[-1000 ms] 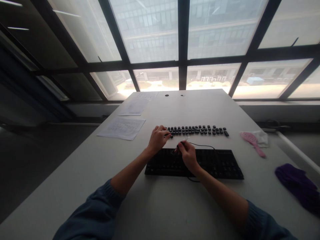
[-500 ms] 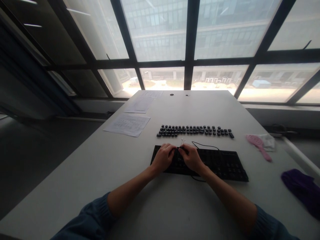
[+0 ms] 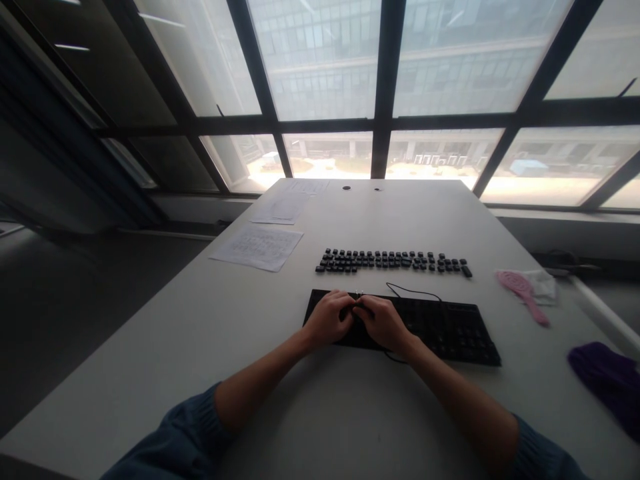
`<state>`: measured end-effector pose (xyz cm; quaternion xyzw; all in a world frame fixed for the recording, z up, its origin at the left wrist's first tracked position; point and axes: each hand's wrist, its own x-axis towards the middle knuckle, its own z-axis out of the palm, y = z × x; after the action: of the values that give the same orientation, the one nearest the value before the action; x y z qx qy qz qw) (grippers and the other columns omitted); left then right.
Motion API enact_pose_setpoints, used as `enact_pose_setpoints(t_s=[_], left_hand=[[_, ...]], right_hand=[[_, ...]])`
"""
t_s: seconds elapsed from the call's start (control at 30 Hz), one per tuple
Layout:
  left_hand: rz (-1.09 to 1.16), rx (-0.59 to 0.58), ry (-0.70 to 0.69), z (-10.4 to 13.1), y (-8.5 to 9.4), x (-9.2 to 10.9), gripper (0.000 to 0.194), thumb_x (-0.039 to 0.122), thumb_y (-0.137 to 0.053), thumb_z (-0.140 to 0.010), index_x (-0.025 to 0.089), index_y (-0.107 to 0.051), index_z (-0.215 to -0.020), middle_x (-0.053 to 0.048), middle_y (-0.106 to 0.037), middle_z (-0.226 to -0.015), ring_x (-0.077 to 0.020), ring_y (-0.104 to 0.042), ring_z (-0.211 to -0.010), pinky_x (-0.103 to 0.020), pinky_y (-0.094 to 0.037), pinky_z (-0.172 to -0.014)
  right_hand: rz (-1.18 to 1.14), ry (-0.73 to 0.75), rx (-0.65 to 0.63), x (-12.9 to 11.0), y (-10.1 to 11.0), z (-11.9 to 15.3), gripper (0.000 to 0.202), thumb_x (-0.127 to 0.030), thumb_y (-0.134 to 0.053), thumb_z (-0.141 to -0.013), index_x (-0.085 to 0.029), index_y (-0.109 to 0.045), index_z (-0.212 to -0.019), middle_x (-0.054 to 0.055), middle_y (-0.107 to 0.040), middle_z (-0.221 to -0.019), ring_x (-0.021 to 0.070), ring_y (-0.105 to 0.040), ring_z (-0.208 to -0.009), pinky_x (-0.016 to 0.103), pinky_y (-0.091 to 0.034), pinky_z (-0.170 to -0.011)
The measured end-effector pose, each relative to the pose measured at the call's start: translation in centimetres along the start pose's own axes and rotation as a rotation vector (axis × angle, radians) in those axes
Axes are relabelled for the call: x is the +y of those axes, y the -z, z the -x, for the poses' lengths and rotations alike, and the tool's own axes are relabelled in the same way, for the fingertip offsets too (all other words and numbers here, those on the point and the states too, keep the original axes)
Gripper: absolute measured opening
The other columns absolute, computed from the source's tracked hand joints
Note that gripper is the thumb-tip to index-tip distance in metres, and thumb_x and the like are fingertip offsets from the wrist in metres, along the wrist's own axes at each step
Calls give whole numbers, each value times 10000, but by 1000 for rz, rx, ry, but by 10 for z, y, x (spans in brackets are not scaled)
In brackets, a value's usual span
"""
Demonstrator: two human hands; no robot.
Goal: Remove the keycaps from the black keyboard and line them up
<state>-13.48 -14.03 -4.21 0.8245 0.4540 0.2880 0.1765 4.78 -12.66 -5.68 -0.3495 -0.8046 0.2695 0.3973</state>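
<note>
A black keyboard point(image 3: 430, 333) lies on the table in front of me, with both my hands over its left half. My left hand point(image 3: 330, 319) is closed, its thumb and fingers pinched together; what they grip is hidden. Right beside it, my right hand point(image 3: 383, 321) is closed too, fingertips meeting those of the left. Thin pale wire ends of a small tool, like a wire keycap puller point(image 3: 359, 293), show just above the fingertips, seemingly in the right hand. Behind the keyboard, loose black keycaps point(image 3: 385, 260) lie in several rows.
A black cable point(image 3: 415, 291) loops behind the keyboard. Written paper sheets point(image 3: 257, 248) lie at the left of the white table point(image 3: 240, 400). To the right are a pink hairbrush point(image 3: 523, 290), a white tissue or packet point(image 3: 545, 287) and a purple cloth point(image 3: 603, 380). Windows stand beyond.
My fingertips have come closer together and lower over the keyboard. The wire ends, which stuck up higher before, now barely show. The whole view has shifted slightly.
</note>
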Motion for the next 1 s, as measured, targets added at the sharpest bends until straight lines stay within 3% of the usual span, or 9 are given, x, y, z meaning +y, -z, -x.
enact_pose_setpoints(t_s=[0.13, 0.27, 0.57, 0.77, 1.0], left_hand=[[31, -106, -51, 1, 1, -3, 109, 189, -673, -783, 199, -664, -892, -69, -665, -929, -240, -596, -945, -370, -482, -877], [53, -123, -57, 1, -6, -10, 51, 215, -705, -808, 208, -688, -856, -55, -662, -911, -227, -590, -944, -356, -482, -877], [-13, -95, -143, 7, -15, -3, 144, 110, -483, -923, 166, -615, -934, -89, -604, -974, -210, -529, -950, -348, -498, -856], [-38, -67, -155, 8, -18, -3, 125, 124, -481, -930, 174, -592, -961, -89, -584, -974, -216, -529, -969, -372, -494, -884], [25, -8, -100, 6, -13, 0, 99, 160, -515, -933, 192, -576, -1005, -75, -584, -1020, -214, -530, -1013, -367, -468, -934]], right_hand=[[-20, -1, 34, 2, -2, 2, 163, -224, -557, -923, -213, -609, -769, 47, -670, -768, 206, -622, -716, 300, -457, -697], [-27, 10, 44, 3, -3, 4, 178, -234, -543, -927, -212, -630, -773, 48, -660, -758, 202, -616, -710, 303, -464, -690], [-43, 25, 49, 9, -4, 7, 242, -265, -500, -956, -205, -614, -751, 56, -631, -738, 188, -575, -678, 300, -450, -665], [-88, 5, 101, 10, -5, 7, 265, -309, -513, -946, -205, -628, -732, 52, -631, -710, 187, -558, -658, 311, -462, -663], [-76, 4, 189, 8, -3, 4, 147, -271, -551, -927, -203, -633, -826, 44, -651, -758, 198, -605, -709, 312, -469, -699]])
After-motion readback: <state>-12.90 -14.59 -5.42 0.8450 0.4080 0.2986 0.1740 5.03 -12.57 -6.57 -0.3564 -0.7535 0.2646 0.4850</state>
